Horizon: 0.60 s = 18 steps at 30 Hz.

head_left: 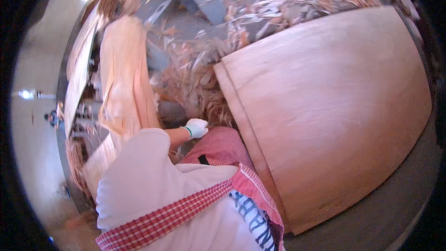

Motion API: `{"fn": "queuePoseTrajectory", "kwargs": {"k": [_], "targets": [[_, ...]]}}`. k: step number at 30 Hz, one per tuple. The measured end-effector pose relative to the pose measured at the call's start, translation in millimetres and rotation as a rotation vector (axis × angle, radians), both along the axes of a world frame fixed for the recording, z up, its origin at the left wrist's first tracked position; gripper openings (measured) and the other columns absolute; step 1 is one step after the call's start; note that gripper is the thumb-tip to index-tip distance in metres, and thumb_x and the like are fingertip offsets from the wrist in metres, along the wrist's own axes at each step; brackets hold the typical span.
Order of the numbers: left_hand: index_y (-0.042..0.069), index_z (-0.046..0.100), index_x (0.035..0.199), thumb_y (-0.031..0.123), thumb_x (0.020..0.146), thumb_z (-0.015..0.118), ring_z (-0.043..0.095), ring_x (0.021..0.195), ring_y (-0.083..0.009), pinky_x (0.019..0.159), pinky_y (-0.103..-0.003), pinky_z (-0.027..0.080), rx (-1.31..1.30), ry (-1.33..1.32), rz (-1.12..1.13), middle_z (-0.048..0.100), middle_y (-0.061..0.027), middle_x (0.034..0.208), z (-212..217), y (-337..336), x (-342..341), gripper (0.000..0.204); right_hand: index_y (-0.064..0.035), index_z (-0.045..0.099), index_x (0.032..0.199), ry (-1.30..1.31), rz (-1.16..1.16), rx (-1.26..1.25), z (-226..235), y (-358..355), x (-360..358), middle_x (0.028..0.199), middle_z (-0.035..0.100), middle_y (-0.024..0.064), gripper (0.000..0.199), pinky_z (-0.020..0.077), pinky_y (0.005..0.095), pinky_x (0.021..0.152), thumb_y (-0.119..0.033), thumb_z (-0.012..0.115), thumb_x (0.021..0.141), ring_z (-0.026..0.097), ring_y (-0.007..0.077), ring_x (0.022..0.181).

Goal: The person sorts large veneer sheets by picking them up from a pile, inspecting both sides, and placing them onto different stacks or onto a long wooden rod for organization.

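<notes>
My left hand (197, 128) wears a white glove with a green edge at the cuff. It hangs beside my red checked apron (216, 146), and its fingers look bent inward but are too blurred to read. No held thing shows at it. Just beyond the hand lies a heap of torn wood veneer strips (195, 81). To the right is a broad stack of veneer sheets (334, 111), with one layer's edge jutting out on its left side. My right hand is out of view.
Long pale veneer sheets (125, 60) lie in a pile on the left. Grey blocks (209, 2) stand at the back among more scraps. Another person (55, 117) is far off at the left, near a bright lamp (27, 94). Dark floor (371, 218) borders the stack.
</notes>
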<state>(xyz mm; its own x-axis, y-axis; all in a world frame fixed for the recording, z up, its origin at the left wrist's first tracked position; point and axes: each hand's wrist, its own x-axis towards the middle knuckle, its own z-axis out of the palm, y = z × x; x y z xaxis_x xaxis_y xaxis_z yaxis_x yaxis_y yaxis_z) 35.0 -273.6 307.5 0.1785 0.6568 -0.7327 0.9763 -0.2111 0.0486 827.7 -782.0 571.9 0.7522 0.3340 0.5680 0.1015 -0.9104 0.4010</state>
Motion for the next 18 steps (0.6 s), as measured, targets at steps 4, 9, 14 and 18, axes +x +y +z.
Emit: {"fn": "queuePoseTrajectory", "kwargs": {"k": [4,9,14,18], "targets": [[0.001,0.063,0.097,0.032,0.087,0.048,0.060,0.090,-0.0396,0.079,-0.048,0.047,-0.018,-0.128,0.191,0.064,-0.0212,0.095,-6.3,-14.3,-95.4,0.036,-0.0118,0.056,0.117,0.528,-0.203,0.461,-106.9,27.1,-82.1,0.084,0.061,0.0099,0.034,0.0452,0.0398,0.057,-0.028,0.049,0.088,0.057,0.0244,0.068],[0.002,0.061,0.108,0.029,0.090,0.053,0.060,0.100,-0.0353,0.085,-0.042,0.046,-0.138,-0.447,0.407,0.064,-0.0196,0.105,-20.9,-17.6,-135.6,0.033,-0.0098,0.049,0.126,0.824,-0.347,0.745,-157.6,89.5,-128.4,0.078,0.057,0.0090,0.037,0.0429,0.0372,0.052,-0.015,0.042,0.090,0.054,0.0214,0.061],[0.000,0.061,0.103,0.031,0.088,0.052,0.059,0.096,-0.0398,0.083,-0.045,0.046,-0.012,-0.625,0.421,0.063,-0.0232,0.100,-38.5,2.4,-242.5,0.035,-0.0036,0.032,0.141,1.445,0.002,0.728,-182.9,273.9,-314.2,0.112,0.054,0.0126,0.052,0.0456,0.0324,0.066,-0.002,0.043,0.091,0.055,0.0196,0.082],[-0.001,0.061,0.103,0.031,0.088,0.053,0.060,0.096,-0.0386,0.082,-0.042,0.047,0.068,-0.706,0.653,0.064,-0.0230,0.098,-14.7,21.1,-336.5,0.036,-0.0034,0.048,0.119,1.585,0.258,0.481,-193.3,394.6,-449.5,0.089,0.058,0.0081,0.029,0.0454,0.0292,0.056,-0.008,0.048,0.090,0.056,0.0149,0.071]]}}
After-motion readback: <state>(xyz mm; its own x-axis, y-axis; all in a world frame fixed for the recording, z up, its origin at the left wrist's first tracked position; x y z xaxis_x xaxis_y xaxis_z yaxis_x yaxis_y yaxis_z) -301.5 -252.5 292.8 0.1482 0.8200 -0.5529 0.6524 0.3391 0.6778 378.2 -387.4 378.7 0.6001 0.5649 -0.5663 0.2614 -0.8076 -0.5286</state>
